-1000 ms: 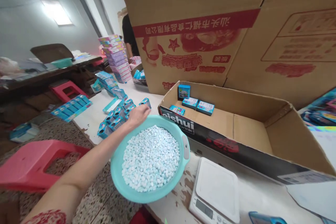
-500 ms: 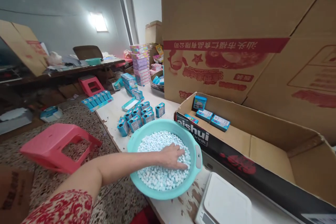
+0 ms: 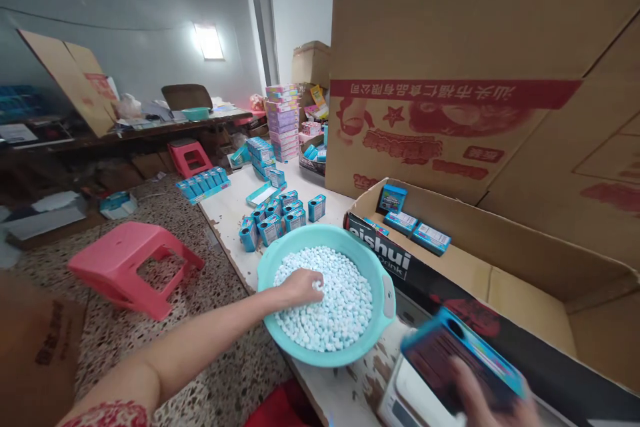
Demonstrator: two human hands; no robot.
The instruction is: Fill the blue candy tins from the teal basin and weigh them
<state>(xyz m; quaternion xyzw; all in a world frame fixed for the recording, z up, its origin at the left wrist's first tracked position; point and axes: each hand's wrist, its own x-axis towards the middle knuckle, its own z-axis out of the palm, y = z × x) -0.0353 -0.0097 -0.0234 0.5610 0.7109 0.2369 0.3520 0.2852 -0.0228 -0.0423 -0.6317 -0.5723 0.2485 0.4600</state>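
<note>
My left hand (image 3: 301,287) is closed in a pinch over the pale blue and white pellets (image 3: 340,307), with a few pellets at its fingertips. They fill the turquoise basin (image 3: 325,359). At the lower right my right hand (image 3: 483,400), blurred, grips a blue box (image 3: 455,353) with a dark round hole in its top, above the white scale (image 3: 425,393). Several small blue boxes (image 3: 273,227) stand behind the basin.
Right of the basin lies a long open carton (image 3: 525,300) with several blue boxes inside. A tall cardboard sheet (image 3: 425,47) rises behind it. Pink stool (image 3: 125,253) on the floor at left; stacked pink and purple boxes (image 3: 283,121) at the table's far end.
My left hand has moved left across the pellets and closed. My right hand has come into view holding a blue box over the scale. The view has shifted slightly.
</note>
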